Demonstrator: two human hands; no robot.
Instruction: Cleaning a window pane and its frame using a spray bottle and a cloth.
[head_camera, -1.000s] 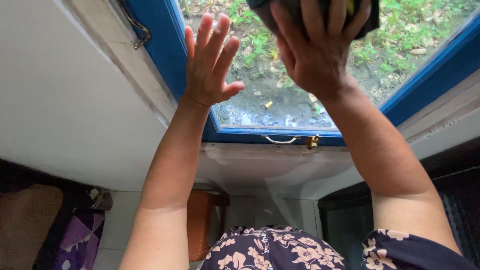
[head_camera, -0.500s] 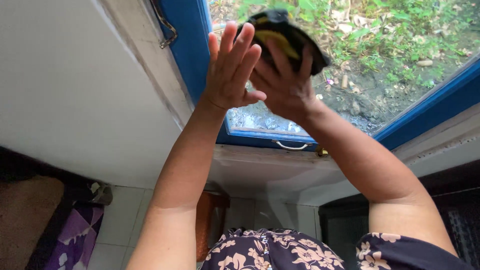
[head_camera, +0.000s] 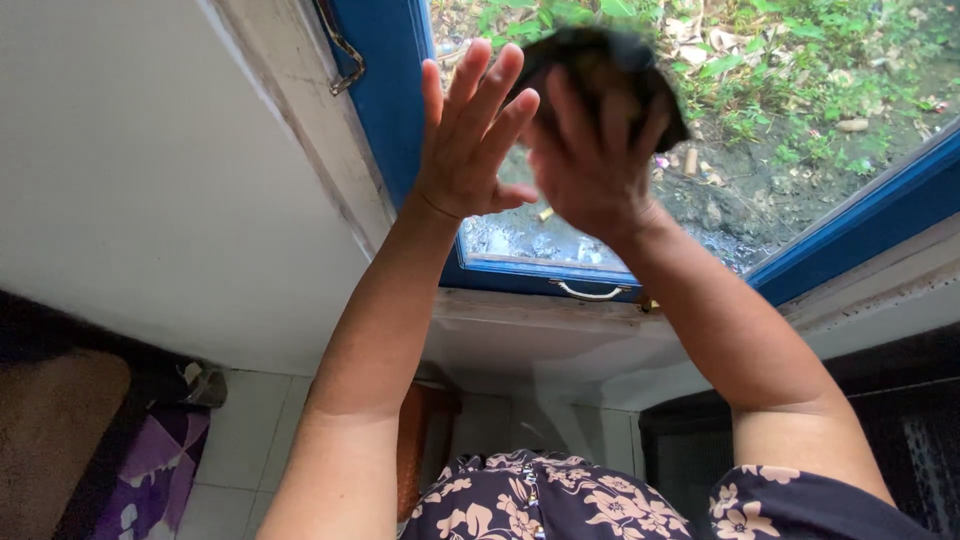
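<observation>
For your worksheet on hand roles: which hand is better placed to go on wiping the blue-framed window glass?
The right hand: it presses the dark crumpled cloth to the glass. The left hand is open and empty.

Blue window frame (head_camera: 385, 90) set in white wall (head_camera: 150, 180). Metal handle (head_camera: 588, 293) on the bottom rail; metal hook (head_camera: 343, 50) on the left stile. Outside: muddy ground (head_camera: 740, 200), green weeds (head_camera: 790, 60). Below: white floor tiles (head_camera: 245, 430), purple patterned cloth (head_camera: 150, 470).
</observation>
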